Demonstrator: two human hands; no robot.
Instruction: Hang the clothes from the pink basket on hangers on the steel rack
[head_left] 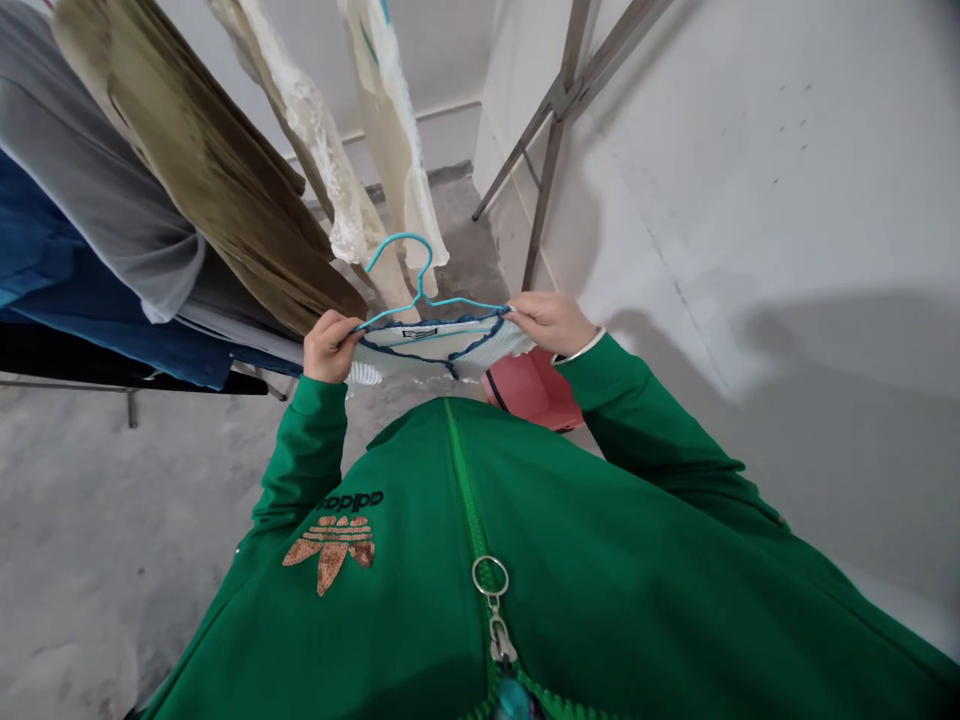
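A white top [472,360] with a dark blue scalloped neckline hangs on a light blue clothes hanger [429,275], held in front of my chest with the hook upward. My left hand [330,345] is closed on one shoulder of the top, at the hanger's left end. At the opposite shoulder, my right hand [553,322] pinches the fabric and the hanger's right end. A small label shows inside the neckline. The lower part of the top is mostly hidden behind my green jacket.
Several garments hang to the left, among them an olive one [195,160], a grey one [90,170] and a blue one [112,310]. Cream lace-edged clothes [330,150] hang ahead. A metal rack frame [551,120] leans near the right wall. Below is a pink container [536,390].
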